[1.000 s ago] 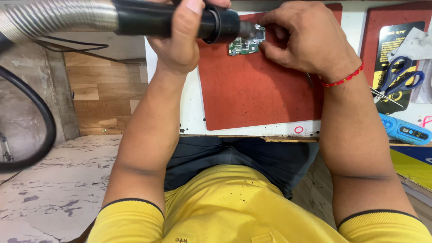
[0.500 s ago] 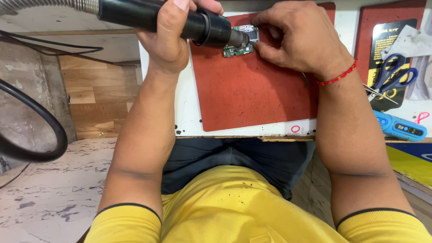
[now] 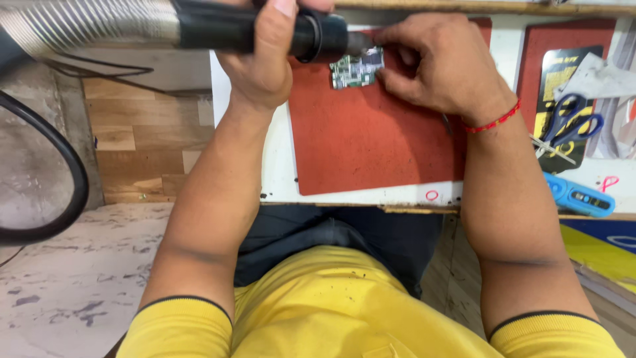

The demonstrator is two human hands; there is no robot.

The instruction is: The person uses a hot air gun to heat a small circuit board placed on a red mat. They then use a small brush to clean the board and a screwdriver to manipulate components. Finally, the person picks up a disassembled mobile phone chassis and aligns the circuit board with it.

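Note:
My left hand (image 3: 265, 56) grips a black hot-air tool handle (image 3: 225, 28) with a ribbed silver hose (image 3: 86, 26) running off to the left. Its nozzle points at a small green circuit board (image 3: 356, 69) lying at the top of a red work mat (image 3: 371, 146). My right hand (image 3: 444, 63), with a red thread at the wrist, rests on the mat with fingertips pressing the board's right edge. The nozzle tip is partly hidden behind my right fingers.
The mat lies on a white bench top (image 3: 278, 172). To the right lie blue-handled scissors (image 3: 573, 126) on a second red mat (image 3: 563, 40) and a blue hand tool (image 3: 580, 197). A black cable (image 3: 66, 166) loops at left over a wooden and marble floor.
The tool handle and hose have shifted slightly left to right and back across the frames. My right hand stays on the board; the view has moved a little.

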